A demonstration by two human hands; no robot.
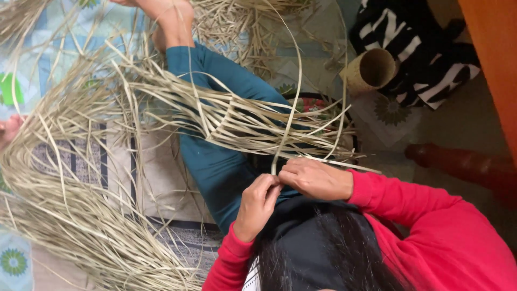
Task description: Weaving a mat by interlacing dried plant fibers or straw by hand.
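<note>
My left hand point(258, 205) and my right hand point(315, 178), both in red sleeves, meet over my lap. Their fingertips pinch the lower end of a pale straw strip point(291, 108), which arcs up and away from them. Just beyond the hands a partly woven straw piece point(253, 121) with long loose ends lies across my outstretched leg in teal trousers point(215, 161). My bare foot point(172, 21) is at the top of the view. Dark hair covers the bottom middle.
A big heap of loose straw point(70, 215) fills the left on a patterned cloth point(151, 183). A small woven cylinder point(371, 70) lies by black-and-white striped fabric point(420, 48). A red-brown wooden leg point(463, 164) and an orange panel point(495, 64) stand at the right.
</note>
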